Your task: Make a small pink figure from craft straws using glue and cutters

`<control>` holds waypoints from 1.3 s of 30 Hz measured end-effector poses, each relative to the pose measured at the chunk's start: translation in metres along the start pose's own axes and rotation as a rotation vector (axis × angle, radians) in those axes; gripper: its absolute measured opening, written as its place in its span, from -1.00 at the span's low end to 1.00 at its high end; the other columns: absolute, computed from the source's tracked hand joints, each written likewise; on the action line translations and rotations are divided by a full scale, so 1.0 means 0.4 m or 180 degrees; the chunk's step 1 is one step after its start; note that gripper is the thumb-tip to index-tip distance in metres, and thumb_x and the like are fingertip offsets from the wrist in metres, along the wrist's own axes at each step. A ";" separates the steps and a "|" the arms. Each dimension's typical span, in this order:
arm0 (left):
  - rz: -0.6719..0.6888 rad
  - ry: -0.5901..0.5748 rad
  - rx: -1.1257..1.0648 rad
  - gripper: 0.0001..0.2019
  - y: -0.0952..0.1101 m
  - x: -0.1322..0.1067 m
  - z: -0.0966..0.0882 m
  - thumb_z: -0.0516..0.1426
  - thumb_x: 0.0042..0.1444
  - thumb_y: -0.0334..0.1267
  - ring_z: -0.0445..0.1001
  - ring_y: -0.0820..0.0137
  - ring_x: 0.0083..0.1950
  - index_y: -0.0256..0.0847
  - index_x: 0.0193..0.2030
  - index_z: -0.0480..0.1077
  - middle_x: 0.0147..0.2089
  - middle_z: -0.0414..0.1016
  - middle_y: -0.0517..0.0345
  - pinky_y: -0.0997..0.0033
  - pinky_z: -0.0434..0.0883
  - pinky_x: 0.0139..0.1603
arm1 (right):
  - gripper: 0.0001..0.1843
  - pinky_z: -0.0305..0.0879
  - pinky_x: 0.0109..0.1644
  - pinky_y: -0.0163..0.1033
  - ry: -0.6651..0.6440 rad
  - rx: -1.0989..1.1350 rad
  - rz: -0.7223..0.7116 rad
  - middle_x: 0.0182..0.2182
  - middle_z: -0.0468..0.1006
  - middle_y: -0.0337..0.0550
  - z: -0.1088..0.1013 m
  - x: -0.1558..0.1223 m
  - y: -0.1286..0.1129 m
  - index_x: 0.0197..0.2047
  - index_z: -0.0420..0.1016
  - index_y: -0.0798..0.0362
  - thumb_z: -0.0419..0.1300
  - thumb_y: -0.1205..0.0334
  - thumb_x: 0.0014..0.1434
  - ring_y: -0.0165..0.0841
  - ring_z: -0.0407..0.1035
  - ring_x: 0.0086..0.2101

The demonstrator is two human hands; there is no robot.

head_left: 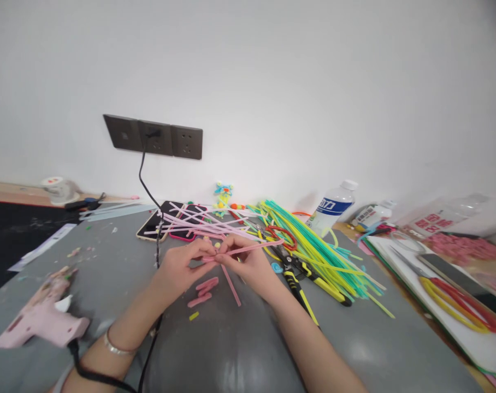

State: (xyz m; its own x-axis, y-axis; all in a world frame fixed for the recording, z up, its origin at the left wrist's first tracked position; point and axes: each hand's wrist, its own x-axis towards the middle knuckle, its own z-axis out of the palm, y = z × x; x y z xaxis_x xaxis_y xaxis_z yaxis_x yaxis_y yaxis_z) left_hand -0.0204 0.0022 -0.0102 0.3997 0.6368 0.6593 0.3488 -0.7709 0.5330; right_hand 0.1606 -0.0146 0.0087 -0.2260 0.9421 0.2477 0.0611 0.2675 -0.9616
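My left hand [186, 267] and my right hand [244, 265] meet over the middle of the grey table, both pinching a pink pipe cleaner [254, 247]. Its long end runs out to the right, past my right hand. Between my fingertips the pipe cleaner looks folded, though the fingers partly hide it. Another pink pipe cleaner [231, 286] slants down below my right hand; whether it joins the held one I cannot tell. Under my left hand lie several small folded pink pieces [205, 290] and a short yellow bit [194, 316].
A pink glue gun [43, 322] lies at left, its black cord crossing under my left arm. Black-yellow pliers [299, 273] and green-yellow pipe cleaners [317, 245] spread at right. Behind are phones [152, 226], lilac pipe cleaners [199, 221] and a bottle [334, 207]. Scissors [456, 305] lie far right.
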 end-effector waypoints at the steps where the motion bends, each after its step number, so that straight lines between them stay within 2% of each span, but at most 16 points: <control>1: 0.0009 -0.0007 0.0016 -0.90 -0.001 0.000 0.000 0.18 0.20 -0.24 0.63 0.47 -0.41 -0.22 -0.26 0.41 -0.34 0.64 0.17 0.64 0.52 -0.38 | -0.82 0.13 -0.39 -0.32 -0.0007 0.0000 0.0004 -0.51 0.40 -0.26 -0.001 0.000 0.000 -0.45 0.44 0.07 0.30 0.18 0.07 -0.43 0.22 -0.47; 7: 0.0147 -0.0058 0.0079 -0.87 -0.003 0.001 0.001 0.15 0.23 -0.21 0.60 0.50 -0.43 -0.23 -0.27 0.42 -0.37 0.62 0.17 0.64 0.49 -0.40 | -0.80 0.15 -0.38 -0.32 -0.0055 0.0003 0.0014 -0.49 0.43 -0.25 -0.004 0.000 0.003 -0.46 0.45 0.07 0.33 0.15 0.05 -0.42 0.24 -0.45; 14: 0.0419 0.0028 0.0231 -0.81 -0.009 0.002 0.000 0.13 0.26 -0.23 0.50 0.56 -0.54 -0.22 -0.37 0.44 -0.50 0.57 0.25 0.69 0.40 -0.51 | -0.74 0.19 -0.37 -0.32 -0.0107 0.0102 0.0149 -0.49 0.45 -0.24 -0.009 -0.003 0.001 -0.44 0.46 0.07 0.36 0.08 0.04 -0.42 0.28 -0.45; 19: 0.0462 0.0134 0.0139 -0.81 -0.013 0.001 -0.003 0.17 0.23 -0.20 0.59 0.50 -0.47 -0.20 -0.36 0.50 -0.45 0.64 0.21 0.64 0.49 -0.39 | -0.73 0.25 -0.35 -0.31 -0.0112 0.0320 0.0264 -0.46 0.49 -0.24 -0.014 -0.003 -0.009 -0.39 0.49 0.06 0.32 0.03 0.10 -0.42 0.32 -0.44; 24: 0.0402 0.0195 0.0100 -0.86 -0.007 0.003 -0.009 0.19 0.22 -0.22 0.64 0.46 -0.42 -0.19 -0.30 0.55 -0.38 0.68 0.18 0.62 0.53 -0.33 | -0.65 0.26 -0.41 -0.33 -0.0046 0.0501 0.0451 -0.55 0.42 -0.29 -0.024 0.002 -0.006 -0.42 0.43 0.05 0.32 -0.06 0.07 -0.44 0.33 -0.51; 34: 0.0606 0.0288 0.0198 -0.91 -0.012 0.000 -0.008 0.21 0.19 -0.38 0.65 0.46 -0.29 -0.18 -0.19 0.53 -0.30 0.68 0.19 0.60 0.54 -0.18 | -0.69 0.35 -0.39 -0.32 -0.0005 0.0588 0.0637 -0.51 0.55 -0.22 -0.025 0.003 0.002 -0.40 0.44 0.06 0.37 0.01 0.01 -0.39 0.46 -0.46; 39: 0.0709 0.0301 0.0379 -0.90 -0.023 -0.005 -0.001 0.18 0.21 -0.38 0.64 0.45 -0.27 -0.16 -0.19 0.52 -0.32 0.67 0.19 0.57 0.56 -0.19 | -0.69 0.40 -0.32 -0.29 0.0035 0.0604 0.0769 -0.48 0.57 -0.20 -0.025 0.000 0.012 -0.40 0.45 0.07 0.37 0.01 0.01 -0.36 0.52 -0.41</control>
State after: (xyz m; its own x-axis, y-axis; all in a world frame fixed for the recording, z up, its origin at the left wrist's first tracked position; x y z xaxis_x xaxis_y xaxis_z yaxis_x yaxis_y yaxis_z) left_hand -0.0248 0.0080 -0.0162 0.3987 0.4430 0.8030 0.3605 -0.8808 0.3069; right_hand 0.1705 -0.0114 0.0054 -0.2163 0.9763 0.0095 -0.0713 -0.0060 -0.9974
